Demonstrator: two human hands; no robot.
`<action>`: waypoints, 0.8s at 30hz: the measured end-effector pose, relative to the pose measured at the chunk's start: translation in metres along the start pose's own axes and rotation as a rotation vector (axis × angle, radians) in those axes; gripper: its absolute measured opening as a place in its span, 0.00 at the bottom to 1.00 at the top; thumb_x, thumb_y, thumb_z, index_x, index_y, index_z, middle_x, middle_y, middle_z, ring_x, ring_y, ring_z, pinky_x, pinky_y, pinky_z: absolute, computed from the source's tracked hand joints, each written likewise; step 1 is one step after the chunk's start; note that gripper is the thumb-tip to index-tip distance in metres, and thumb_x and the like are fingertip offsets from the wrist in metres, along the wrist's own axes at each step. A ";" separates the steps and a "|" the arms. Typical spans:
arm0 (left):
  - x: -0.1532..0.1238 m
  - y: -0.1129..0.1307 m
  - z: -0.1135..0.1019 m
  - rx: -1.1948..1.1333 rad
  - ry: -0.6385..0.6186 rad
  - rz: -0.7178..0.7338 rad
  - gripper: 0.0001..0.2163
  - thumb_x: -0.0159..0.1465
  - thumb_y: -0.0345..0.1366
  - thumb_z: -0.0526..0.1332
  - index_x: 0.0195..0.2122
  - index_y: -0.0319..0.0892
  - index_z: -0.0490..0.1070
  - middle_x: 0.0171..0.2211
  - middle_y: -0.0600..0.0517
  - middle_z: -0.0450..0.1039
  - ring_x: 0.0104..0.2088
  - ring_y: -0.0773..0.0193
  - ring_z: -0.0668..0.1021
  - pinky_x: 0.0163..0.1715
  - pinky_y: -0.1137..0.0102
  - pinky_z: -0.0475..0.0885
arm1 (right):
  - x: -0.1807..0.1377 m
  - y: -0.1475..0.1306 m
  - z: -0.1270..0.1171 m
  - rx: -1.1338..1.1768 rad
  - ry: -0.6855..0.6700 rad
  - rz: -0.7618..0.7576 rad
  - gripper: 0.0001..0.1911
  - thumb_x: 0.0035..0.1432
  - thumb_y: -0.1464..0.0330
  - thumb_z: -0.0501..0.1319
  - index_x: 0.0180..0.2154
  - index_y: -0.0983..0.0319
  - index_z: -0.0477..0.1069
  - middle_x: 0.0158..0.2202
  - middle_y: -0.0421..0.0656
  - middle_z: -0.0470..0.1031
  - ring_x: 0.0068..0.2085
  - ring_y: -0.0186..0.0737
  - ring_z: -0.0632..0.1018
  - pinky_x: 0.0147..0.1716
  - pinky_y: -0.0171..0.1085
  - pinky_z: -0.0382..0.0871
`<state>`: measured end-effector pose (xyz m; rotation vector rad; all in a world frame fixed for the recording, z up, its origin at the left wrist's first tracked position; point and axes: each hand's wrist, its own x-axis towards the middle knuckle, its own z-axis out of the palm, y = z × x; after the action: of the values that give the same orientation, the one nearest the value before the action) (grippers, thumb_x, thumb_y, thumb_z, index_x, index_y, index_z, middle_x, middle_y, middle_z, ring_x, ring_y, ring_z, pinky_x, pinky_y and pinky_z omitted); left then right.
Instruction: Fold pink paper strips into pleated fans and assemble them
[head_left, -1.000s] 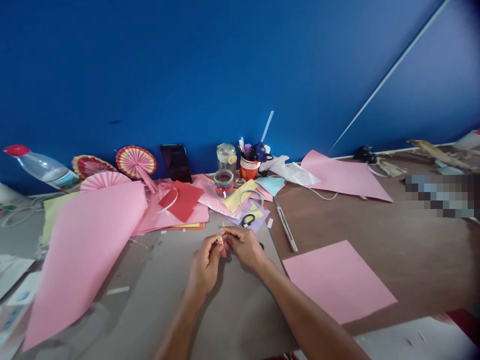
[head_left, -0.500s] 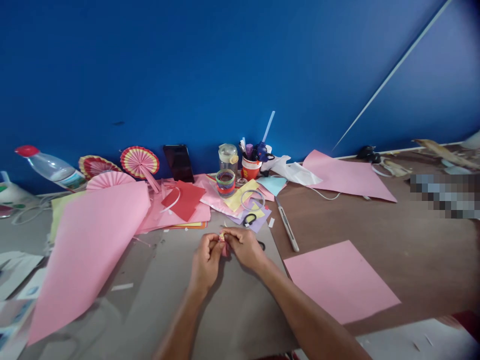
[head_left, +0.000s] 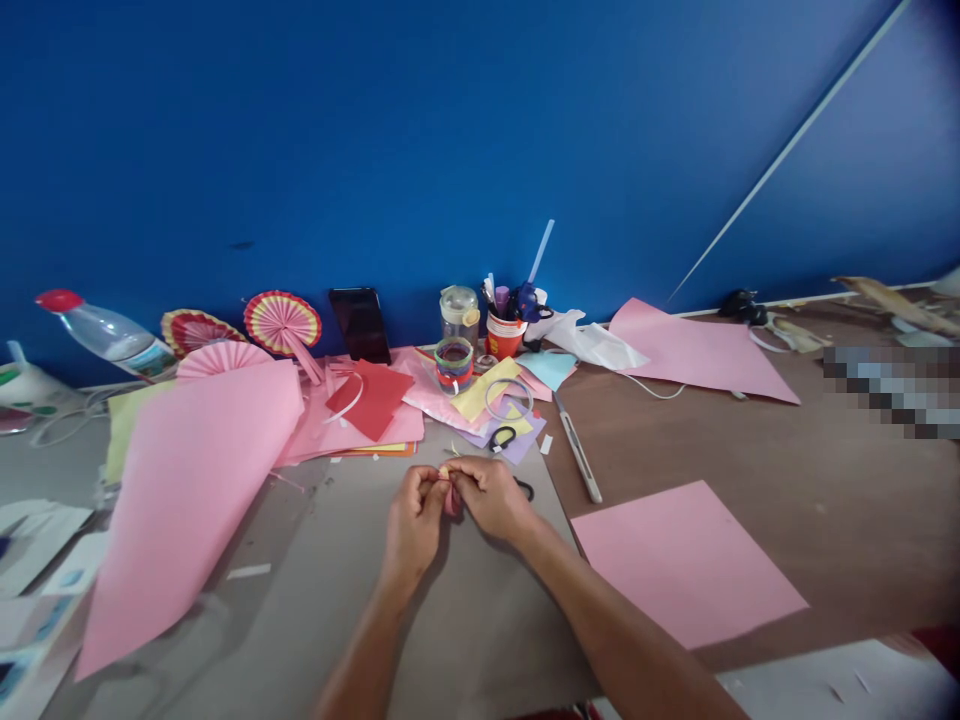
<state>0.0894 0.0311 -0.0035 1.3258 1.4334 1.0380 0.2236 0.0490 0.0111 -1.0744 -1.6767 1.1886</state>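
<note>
While the left hand (head_left: 415, 512) and the right hand (head_left: 491, 497) meet above the grey part of the worktop (head_left: 480, 620), the work looks to be close shaping of a small pink-and-yellow piece (head_left: 452, 503), and that calls for a light, steady pinch. It is best to let the left hand anchor the piece and make the small adjustments with the right alone, so that the two do not pull against each other. Pressing close to the edge being worked should give more control than gripping farther off; squeezing too hard may crease or tear it, if it is paper, as it seems to be.

The piece lies right between the two sets of fingers. Its yellowish end shows at the top, against the right forefinger and thumb, and its pink part hangs below, between the hands. The fingers of both hands are clamped on it, though the exact contact is partly hidden. A black loop (head_left: 526, 489) lies just beyond the right hand, and a cutter (head_left: 579, 455) rests farther right, near a square pink sheet (head_left: 686, 565).
</note>
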 end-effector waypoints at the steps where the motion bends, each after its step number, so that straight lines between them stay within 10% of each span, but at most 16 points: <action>1: 0.000 0.000 0.000 -0.001 0.011 0.003 0.07 0.61 0.40 0.56 0.33 0.42 0.64 0.21 0.57 0.71 0.22 0.67 0.73 0.24 0.74 0.65 | 0.000 -0.001 0.000 -0.014 -0.001 -0.002 0.15 0.57 0.75 0.49 0.21 0.61 0.64 0.21 0.37 0.69 0.25 0.32 0.69 0.30 0.31 0.61; 24: -0.002 -0.004 0.007 -0.051 0.000 -0.051 0.08 0.60 0.40 0.56 0.29 0.42 0.63 0.18 0.58 0.68 0.20 0.67 0.71 0.22 0.74 0.64 | -0.002 0.008 0.011 0.069 0.106 0.197 0.10 0.54 0.66 0.58 0.22 0.61 0.65 0.16 0.36 0.68 0.20 0.32 0.69 0.22 0.31 0.61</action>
<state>0.0954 0.0289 -0.0093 1.2464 1.4251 1.0340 0.2153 0.0458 0.0004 -1.2588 -1.4644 1.2804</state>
